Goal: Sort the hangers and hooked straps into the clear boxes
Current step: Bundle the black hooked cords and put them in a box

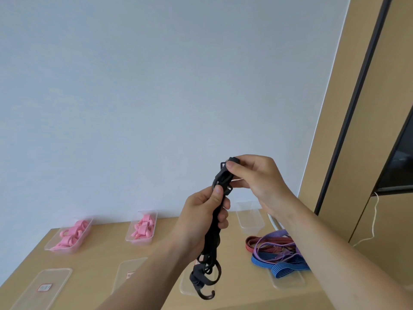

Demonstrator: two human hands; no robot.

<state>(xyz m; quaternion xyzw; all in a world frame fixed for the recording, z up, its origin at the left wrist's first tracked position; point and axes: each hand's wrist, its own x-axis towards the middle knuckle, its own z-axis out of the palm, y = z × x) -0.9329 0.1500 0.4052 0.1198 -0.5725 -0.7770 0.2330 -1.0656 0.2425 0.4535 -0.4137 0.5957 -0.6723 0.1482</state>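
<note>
Both hands are gripping a bundle of black hooked straps above the bench: right hand pinching its top, left hand wrapping around the middle, hooks dangling.

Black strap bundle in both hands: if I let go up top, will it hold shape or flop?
Likely floppy: below the left hand the black strap bundle hangs limp, so the top pinched by the right hand would probably droop. Its dangling hooks look apt to swing and snag. Probably light: a pinch and one curled hand carry it.
</note>
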